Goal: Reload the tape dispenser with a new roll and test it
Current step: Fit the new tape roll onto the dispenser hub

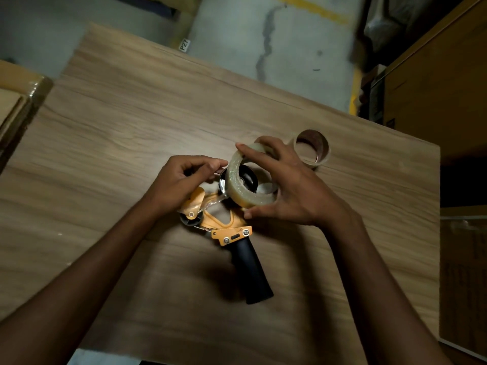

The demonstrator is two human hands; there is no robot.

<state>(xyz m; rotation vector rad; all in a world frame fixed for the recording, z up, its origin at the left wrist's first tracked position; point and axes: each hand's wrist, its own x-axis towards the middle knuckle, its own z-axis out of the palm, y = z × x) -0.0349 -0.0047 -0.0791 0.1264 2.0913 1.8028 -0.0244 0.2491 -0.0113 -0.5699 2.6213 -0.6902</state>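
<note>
An orange tape dispenser [227, 227] with a black handle lies flat on the wooden table [131, 122]. My right hand [292, 191] holds a new roll of clear tape [249, 197] tilted over the dispenser's black hub, which shows through the roll's hole. My left hand [179, 180] is at the dispenser's front end, its fingers pinched together near the roll's left edge, apparently on the loose tape end. A strip of clear tape runs down toward the orange guard and roller.
An empty brown cardboard tape core [315, 150] lies on the table just behind my right hand. Cardboard boxes [15, 106] sit at the left edge and more [434, 83] stand to the right. Concrete floor lies beyond the table's far edge.
</note>
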